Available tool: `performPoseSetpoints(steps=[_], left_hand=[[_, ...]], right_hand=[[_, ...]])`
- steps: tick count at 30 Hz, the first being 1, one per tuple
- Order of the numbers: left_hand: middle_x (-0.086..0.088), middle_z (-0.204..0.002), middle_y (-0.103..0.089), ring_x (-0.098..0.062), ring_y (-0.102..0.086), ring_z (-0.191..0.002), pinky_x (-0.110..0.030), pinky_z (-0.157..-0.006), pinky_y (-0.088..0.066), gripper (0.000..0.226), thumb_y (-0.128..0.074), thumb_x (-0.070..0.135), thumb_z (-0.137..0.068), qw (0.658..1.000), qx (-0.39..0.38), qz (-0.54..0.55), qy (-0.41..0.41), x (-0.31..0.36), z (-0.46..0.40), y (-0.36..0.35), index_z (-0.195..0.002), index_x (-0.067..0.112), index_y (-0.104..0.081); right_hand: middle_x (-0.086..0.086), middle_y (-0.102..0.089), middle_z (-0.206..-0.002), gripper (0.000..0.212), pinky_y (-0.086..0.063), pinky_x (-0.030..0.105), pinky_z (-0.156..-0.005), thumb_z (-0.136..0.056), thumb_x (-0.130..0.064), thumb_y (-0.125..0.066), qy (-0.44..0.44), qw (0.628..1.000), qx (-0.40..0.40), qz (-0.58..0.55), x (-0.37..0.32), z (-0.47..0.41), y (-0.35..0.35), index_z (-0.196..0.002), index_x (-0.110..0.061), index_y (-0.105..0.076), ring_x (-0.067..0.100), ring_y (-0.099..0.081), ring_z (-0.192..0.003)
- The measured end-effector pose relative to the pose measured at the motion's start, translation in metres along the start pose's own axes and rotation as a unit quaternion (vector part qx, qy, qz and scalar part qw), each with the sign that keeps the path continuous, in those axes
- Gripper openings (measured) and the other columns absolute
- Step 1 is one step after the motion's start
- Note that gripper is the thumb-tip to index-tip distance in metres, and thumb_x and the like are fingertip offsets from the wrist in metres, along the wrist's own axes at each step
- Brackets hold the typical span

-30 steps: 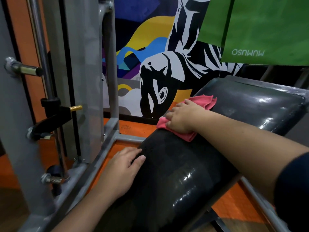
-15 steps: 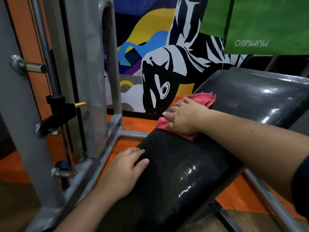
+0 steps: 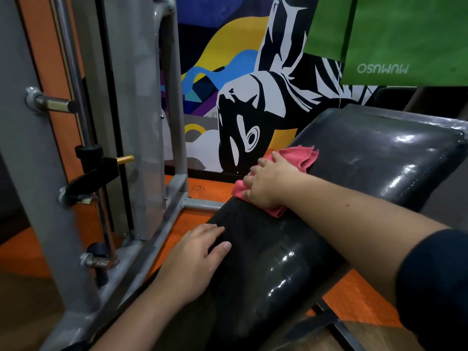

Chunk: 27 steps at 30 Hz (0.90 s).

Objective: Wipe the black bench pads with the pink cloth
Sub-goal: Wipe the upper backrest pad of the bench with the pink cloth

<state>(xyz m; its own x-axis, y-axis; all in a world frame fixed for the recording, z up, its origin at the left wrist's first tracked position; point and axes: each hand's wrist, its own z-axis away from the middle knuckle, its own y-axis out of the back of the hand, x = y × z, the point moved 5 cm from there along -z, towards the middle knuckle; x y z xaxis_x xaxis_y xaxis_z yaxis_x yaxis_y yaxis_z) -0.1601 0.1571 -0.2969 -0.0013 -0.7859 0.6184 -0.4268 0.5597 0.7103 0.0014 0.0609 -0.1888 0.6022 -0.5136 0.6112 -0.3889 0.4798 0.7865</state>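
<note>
The crumpled pink cloth [image 3: 295, 171] lies pressed under the right hand [image 3: 268, 183], at the far edge of the surface where the lower glossy black padded bench cushion [image 3: 268, 269] meets the upper black backrest pad [image 3: 379, 153]. The right hand is spread flat, palm down, fingers apart on the cloth, not gripping it; folds of cloth show beyond the fingertips and a corner sticks out beneath the wrist. The right forearm crosses the lower cushion, ending in a dark blue sleeve [image 3: 435, 287].

Nearer than the right hand and to its left, the left hand [image 3: 195, 262] rests open and flat on the near left edge of the lower cushion, fingers loosely together, holding nothing.

Left of the left hand stands a grey painted metal machine frame [image 3: 141, 97] with a black lever and brass pin [image 3: 125, 159]. Beyond the right hand is a colourful wall mural [image 3: 228, 72], and above it hangs a green bag [image 3: 405, 39]. Orange floor [image 3: 202, 191] shows below the cloth.
</note>
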Motion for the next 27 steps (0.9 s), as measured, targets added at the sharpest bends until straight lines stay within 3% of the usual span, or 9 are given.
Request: performPoseSetpoints(steps=[3, 7, 11, 15, 18, 20, 24, 27], left_hand=[[0.019, -0.15, -0.041, 0.002, -0.035, -0.137, -0.019, -0.107, -0.028, 0.05, -0.047, 0.049, -0.1, 1.0, 0.006, -0.002, -0.008, 0.0, 0.002, 0.002, -0.146, 0.032, -0.048], [0.017, -0.148, -0.046, 0.0, -0.04, -0.134, -0.021, -0.107, -0.032, 0.049, -0.049, 0.048, -0.099, 1.0, 0.018, 0.001, 0.005, -0.005, 0.002, 0.003, -0.144, 0.03, -0.051], [0.019, -0.145, -0.047, 0.0, -0.042, -0.133, -0.023, -0.108, -0.034, 0.049, -0.049, 0.047, -0.099, 1.0, 0.018, 0.003, -0.004, -0.003, 0.007, 0.006, -0.144, 0.029, -0.052], [0.016, -0.141, -0.051, 0.0, -0.045, -0.127, -0.022, -0.104, -0.037, 0.047, -0.05, 0.044, -0.1, 0.999, 0.034, 0.004, 0.009, -0.007, 0.006, 0.01, -0.143, 0.026, -0.054], [0.018, -0.141, -0.05, 0.005, -0.042, -0.123, -0.017, -0.097, -0.032, 0.047, -0.049, 0.045, -0.1, 0.999, 0.037, 0.003, 0.004, -0.004, 0.01, 0.01, -0.143, 0.027, -0.052], [0.018, -0.143, -0.048, 0.004, -0.041, -0.126, -0.016, -0.098, -0.03, 0.047, -0.049, 0.046, -0.1, 1.0, 0.029, -0.003, 0.002, -0.003, 0.014, 0.008, -0.144, 0.029, -0.051], [0.015, -0.143, -0.051, -0.002, -0.045, -0.129, -0.019, -0.1, -0.033, 0.047, -0.049, 0.045, -0.1, 0.999, 0.033, -0.007, 0.017, -0.009, 0.013, 0.01, -0.143, 0.026, -0.053], [0.017, -0.144, -0.049, -0.001, -0.043, -0.13, -0.019, -0.101, -0.033, 0.048, -0.048, 0.047, -0.1, 0.999, 0.029, -0.009, 0.014, -0.004, 0.016, 0.01, -0.144, 0.029, -0.051]], right_hand=[[0.007, -0.022, -0.168, 0.064, -0.004, 0.059, -0.124, -0.103, -0.059, -0.017, 0.036, 0.999, 0.022, -0.002, 0.003, 0.014, -0.005, -0.158, -0.028, -0.026, 0.031, -0.013, -0.155], [0.01, -0.023, -0.167, 0.067, -0.002, 0.063, -0.122, -0.102, -0.06, -0.014, -0.025, 1.0, -0.001, -0.011, 0.005, 0.01, 0.006, -0.158, -0.026, -0.028, 0.035, -0.01, -0.155], [0.006, -0.019, -0.168, 0.064, -0.003, 0.059, -0.123, -0.103, -0.06, -0.017, 0.033, 0.999, 0.008, -0.008, 0.007, 0.027, -0.005, -0.158, -0.029, -0.025, 0.03, -0.009, -0.156], [0.008, -0.022, -0.167, 0.066, -0.003, 0.062, -0.122, -0.102, -0.06, -0.015, -0.027, 1.0, 0.013, -0.007, 0.014, 0.022, 0.009, -0.158, -0.027, -0.027, 0.033, -0.011, -0.155], [0.01, -0.018, -0.168, 0.068, -0.002, 0.062, -0.122, -0.102, -0.061, -0.014, 0.016, 1.0, 0.012, 0.0, -0.01, 0.03, -0.001, -0.159, -0.025, -0.023, 0.034, -0.009, -0.155], [0.007, -0.016, -0.169, 0.064, -0.003, 0.058, -0.124, -0.103, -0.058, -0.016, 0.037, 0.999, 0.029, -0.005, -0.005, 0.042, -0.007, -0.159, -0.027, -0.023, 0.031, -0.009, -0.156], [0.01, -0.01, -0.17, 0.064, 0.0, 0.062, -0.123, -0.105, -0.054, -0.017, -0.022, 1.0, 0.006, -0.01, -0.005, 0.037, 0.004, -0.161, -0.024, -0.019, 0.034, -0.003, -0.156], [0.009, -0.005, -0.17, 0.065, 0.002, 0.059, -0.123, -0.105, -0.055, -0.015, 0.018, 1.0, 0.001, -0.013, -0.019, 0.049, -0.005, -0.162, -0.023, -0.014, 0.033, 0.001, -0.156]])
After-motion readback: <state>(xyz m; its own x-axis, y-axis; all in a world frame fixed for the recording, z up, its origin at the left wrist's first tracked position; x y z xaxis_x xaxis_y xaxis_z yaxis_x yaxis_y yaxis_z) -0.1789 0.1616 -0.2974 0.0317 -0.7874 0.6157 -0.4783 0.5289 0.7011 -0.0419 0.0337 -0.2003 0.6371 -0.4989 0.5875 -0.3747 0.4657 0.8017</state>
